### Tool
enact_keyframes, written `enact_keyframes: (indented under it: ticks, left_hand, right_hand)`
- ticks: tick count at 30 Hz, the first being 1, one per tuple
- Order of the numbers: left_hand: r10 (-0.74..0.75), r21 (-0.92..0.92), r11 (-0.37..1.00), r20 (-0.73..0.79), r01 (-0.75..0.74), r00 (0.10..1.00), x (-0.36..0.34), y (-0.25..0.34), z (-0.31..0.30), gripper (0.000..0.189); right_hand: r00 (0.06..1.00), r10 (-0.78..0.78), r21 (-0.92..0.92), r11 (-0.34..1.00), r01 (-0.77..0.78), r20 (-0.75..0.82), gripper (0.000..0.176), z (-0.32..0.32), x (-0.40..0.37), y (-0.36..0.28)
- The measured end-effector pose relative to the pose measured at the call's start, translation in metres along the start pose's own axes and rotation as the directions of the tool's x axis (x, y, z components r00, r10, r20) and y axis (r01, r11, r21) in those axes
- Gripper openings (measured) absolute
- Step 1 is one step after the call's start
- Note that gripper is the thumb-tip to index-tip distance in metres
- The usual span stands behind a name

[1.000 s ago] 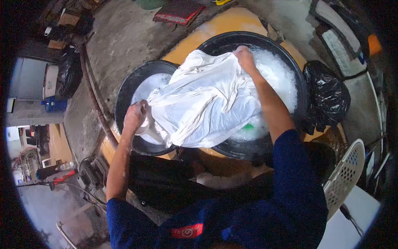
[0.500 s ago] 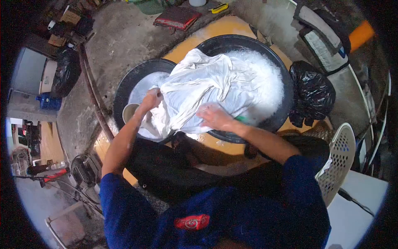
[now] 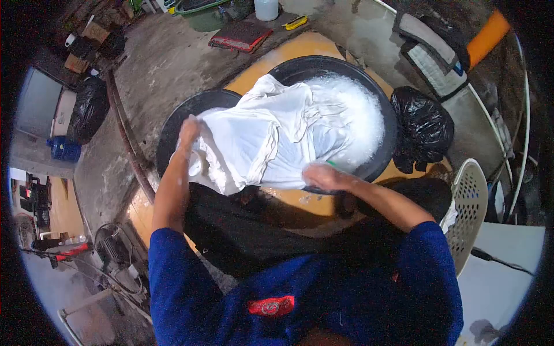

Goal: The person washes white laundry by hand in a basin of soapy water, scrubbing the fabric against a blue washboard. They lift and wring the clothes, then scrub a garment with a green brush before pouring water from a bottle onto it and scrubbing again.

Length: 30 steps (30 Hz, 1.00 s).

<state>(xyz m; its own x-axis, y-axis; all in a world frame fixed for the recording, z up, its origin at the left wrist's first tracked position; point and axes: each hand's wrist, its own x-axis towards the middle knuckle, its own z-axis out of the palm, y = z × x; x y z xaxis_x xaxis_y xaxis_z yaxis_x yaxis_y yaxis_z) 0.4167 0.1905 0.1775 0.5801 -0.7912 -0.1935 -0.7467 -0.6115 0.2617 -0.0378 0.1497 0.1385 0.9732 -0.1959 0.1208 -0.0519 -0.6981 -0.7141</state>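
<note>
A wet white shirt (image 3: 242, 141) lies stretched across two black basins. My left hand (image 3: 189, 131) is closed on its left edge, over the smaller basin (image 3: 173, 118). Down at the shirt's lower right, my right hand (image 3: 324, 176) grips the fabric in a fist by the near rim of the larger basin (image 3: 388, 135). Thick white suds (image 3: 369, 118) fill the right side of that larger basin. A pale cup (image 3: 197, 164) shows beside my left forearm, partly covered. Just above my right hand a small bit of green peeks out.
Both basins rest on a yellow-orange board (image 3: 311, 43). A tied black plastic bag (image 3: 424, 127) stands at the right, near a perforated plastic basket (image 3: 468, 210). Beyond the board lie a dark red folded item (image 3: 241, 36) and a yellow-handled tool (image 3: 295, 23). A long pipe (image 3: 124, 124) runs along the left.
My left hand has moved left and up, pulling the shirt flatter. My right hand, earlier spread on the cloth, has shifted right and down and closed on it. The view has tilted slightly.
</note>
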Motion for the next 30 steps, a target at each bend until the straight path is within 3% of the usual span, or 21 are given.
enact_keyframes:
  ticks: [1,3,5,8,11,15,18,21,22,25,28,29,30]
  left_hand:
    - [-0.061,-0.02,0.998,0.169,0.065,0.984,-0.007,0.006,-0.001,0.043]
    - [-0.012,-0.101,0.992,0.506,0.073,0.863,-0.029,0.018,0.003,0.05]
    - [0.299,-0.471,0.882,0.562,0.001,0.772,-0.058,0.026,0.018,0.044]
    - [0.554,-0.838,0.544,0.4,0.046,0.73,-0.08,0.044,0.021,0.026]
    - [0.558,-0.777,0.63,0.446,-0.007,0.699,-0.07,0.025,0.036,0.012]
    - [0.478,-0.787,0.615,0.429,0.057,0.766,-0.078,0.031,0.028,0.017]
    - [0.441,-0.687,0.722,0.364,-0.083,0.82,-0.064,0.025,0.014,0.021]
    - [0.332,-0.639,0.768,0.336,-0.046,0.881,-0.069,0.021,-0.004,0.022]
    - [0.331,-0.659,0.752,0.383,0.004,0.862,-0.065,0.015,-0.005,0.022]
    - [0.279,-0.669,0.743,0.321,0.008,0.905,-0.061,0.0,-0.009,0.021]
    - [0.267,-0.573,0.811,0.18,-0.12,0.947,-0.055,-0.012,-0.015,0.015]
    - [0.265,-0.532,0.831,0.13,-0.159,0.955,-0.053,-0.017,-0.02,0.014]
    - [0.251,-0.36,0.909,0.077,-0.207,0.965,-0.042,-0.033,-0.009,0.014]
  right_hand:
    - [0.99,-0.039,-0.141,0.99,0.02,-0.134,0.021,0.0,0.003,-0.005]
    - [0.915,-0.17,-0.408,0.913,0.007,-0.366,0.022,0.01,0.02,-0.02]
    - [0.938,-0.131,-0.401,0.916,-0.01,-0.322,0.021,0.007,0.04,-0.043]
    - [0.946,-0.065,-0.38,0.923,-0.064,-0.316,0.017,0.025,0.064,-0.042]
    - [0.935,-0.073,-0.341,0.938,-0.053,-0.347,0.013,0.037,0.076,-0.033]
    - [0.92,-0.156,-0.384,0.923,0.006,-0.36,0.013,0.036,0.084,-0.026]
    - [0.949,-0.059,-0.33,0.943,-0.05,-0.311,0.017,0.033,0.082,-0.03]
    - [0.998,0.056,-0.196,0.979,-0.06,-0.026,0.02,0.011,0.069,-0.036]
    - [0.985,0.147,-0.049,0.988,-0.143,0.088,0.023,0.0,0.061,-0.04]
    - [0.908,0.285,-0.035,0.957,-0.289,0.308,0.016,0.002,0.025,-0.017]
    - [0.855,0.179,-0.162,0.98,-0.112,0.487,0.017,-0.014,0.0,-0.004]
    - [0.849,0.195,-0.18,0.976,-0.12,0.492,0.017,-0.015,-0.001,-0.003]
    - [0.843,0.21,-0.197,0.972,-0.127,0.495,0.017,-0.02,-0.001,-0.008]
